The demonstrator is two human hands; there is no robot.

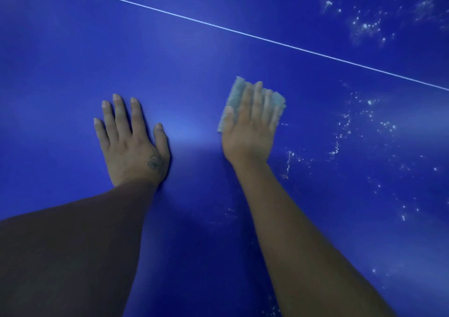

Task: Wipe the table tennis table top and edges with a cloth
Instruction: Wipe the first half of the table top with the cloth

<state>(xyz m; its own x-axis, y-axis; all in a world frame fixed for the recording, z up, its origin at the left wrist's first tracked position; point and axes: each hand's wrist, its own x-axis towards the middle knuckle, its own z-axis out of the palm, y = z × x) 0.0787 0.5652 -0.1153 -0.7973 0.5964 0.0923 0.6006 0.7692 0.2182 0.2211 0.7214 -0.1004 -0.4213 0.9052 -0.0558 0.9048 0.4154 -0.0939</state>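
Blue table top (pixel 73 49), left hand (pixel 132 144) flat, empty; right hand (pixel 250 134) with straight fingers (pixel 257 98) atop pale cloth (pixel 237 90).

surface: blue table (pixel 73 49) | white line (pixel 243 33) across | cloth (pixel 235 90) flat on it | pale specks (pixel 365 26) right

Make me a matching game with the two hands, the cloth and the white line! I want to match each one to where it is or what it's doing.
Things:
1. left hand
2. right hand
3. cloth
4. white line

Clues:
A. presses flat on the cloth
B. slants across the table beyond both hands
C. lies flat on bare blue surface
D. pale blue, folded, under a hand

Pairs: 1-C, 2-A, 3-D, 4-B
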